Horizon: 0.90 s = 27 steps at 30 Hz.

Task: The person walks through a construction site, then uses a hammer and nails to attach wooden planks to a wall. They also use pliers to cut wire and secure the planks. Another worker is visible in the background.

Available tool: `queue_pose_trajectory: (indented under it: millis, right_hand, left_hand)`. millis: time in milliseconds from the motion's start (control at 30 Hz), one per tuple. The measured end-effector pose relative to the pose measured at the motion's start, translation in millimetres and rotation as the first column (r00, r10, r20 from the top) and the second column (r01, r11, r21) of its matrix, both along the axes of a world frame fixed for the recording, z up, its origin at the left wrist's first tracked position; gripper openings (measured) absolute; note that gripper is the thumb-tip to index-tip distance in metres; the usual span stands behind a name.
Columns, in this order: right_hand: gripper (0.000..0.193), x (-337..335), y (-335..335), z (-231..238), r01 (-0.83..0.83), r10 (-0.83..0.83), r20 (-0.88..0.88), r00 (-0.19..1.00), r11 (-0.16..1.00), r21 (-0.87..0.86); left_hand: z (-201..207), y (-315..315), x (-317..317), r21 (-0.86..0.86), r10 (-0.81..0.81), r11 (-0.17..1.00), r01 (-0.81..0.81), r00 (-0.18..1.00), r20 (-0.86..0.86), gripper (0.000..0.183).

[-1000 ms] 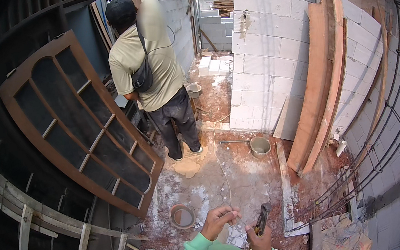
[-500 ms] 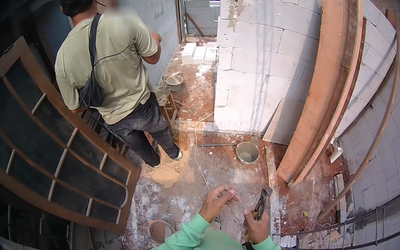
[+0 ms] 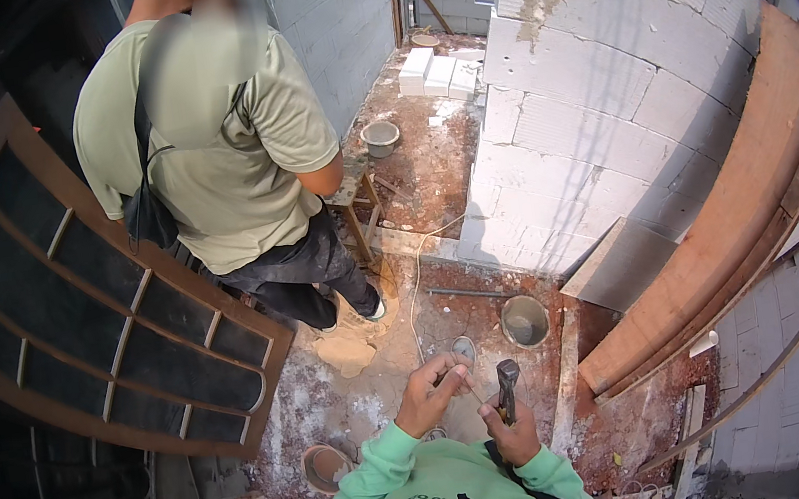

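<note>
My left hand (image 3: 431,394) is raised in front of my chest, its fingertips pinched on a small thin piece that is too small to identify. My right hand (image 3: 511,437) is closed around the handle of a dark hammer (image 3: 507,384), whose head points up just right of the left fingertips. Both arms wear mint green sleeves (image 3: 379,474). Below the hands lies a dusty reddish floor (image 3: 360,406) with a small round lid (image 3: 463,350) on it.
A person in an olive shirt (image 3: 214,143) with a black sling bag stands close ahead on the left. An arched glazed wooden frame (image 3: 97,330) leans at left. White block wall (image 3: 591,93), curved timber arches (image 3: 747,204), grey bucket (image 3: 524,321), wooden stool (image 3: 358,204), bowl (image 3: 381,136).
The view has closed in on the person in the olive shirt, who now fills the upper left. My hands stay together before me, and the hammer head has tipped upright.
</note>
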State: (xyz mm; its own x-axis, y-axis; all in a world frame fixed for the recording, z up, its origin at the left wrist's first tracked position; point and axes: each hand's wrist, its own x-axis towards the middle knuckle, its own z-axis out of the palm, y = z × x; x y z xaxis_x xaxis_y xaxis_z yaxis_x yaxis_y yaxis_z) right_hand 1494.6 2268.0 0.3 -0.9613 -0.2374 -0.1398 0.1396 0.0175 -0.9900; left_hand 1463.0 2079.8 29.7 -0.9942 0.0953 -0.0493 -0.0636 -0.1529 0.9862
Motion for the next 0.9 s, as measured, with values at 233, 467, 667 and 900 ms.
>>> queue_pose_trajectory:
  millis: [233,467,667,900]
  right_hand:
    - [0.014,-181,-9,-26,-0.085,0.086,0.046,0.995,0.996,-0.024]
    - [0.014,-347,-17,7,-0.087,0.073,-0.125,0.99,0.99,-0.11]
    - [0.014,-414,-14,7,-0.043,0.037,-0.095,0.995,0.997,-0.059]
    - [0.015,-483,-20,12,-0.189,0.244,-0.183,0.952,0.943,0.275]
  left_hand:
    - [-15,-12,-157,-0.056,0.093,0.994,-0.094,0.995,-0.024,0.024]
    - [48,-12,-323,-0.235,0.165,0.948,-0.213,0.964,-0.207,0.038]
    - [72,-54,-426,-0.573,0.382,0.662,-0.483,0.875,-0.296,0.058]
    - [110,-75,-577,-0.106,0.6,0.703,-0.703,0.666,-0.443,0.037]
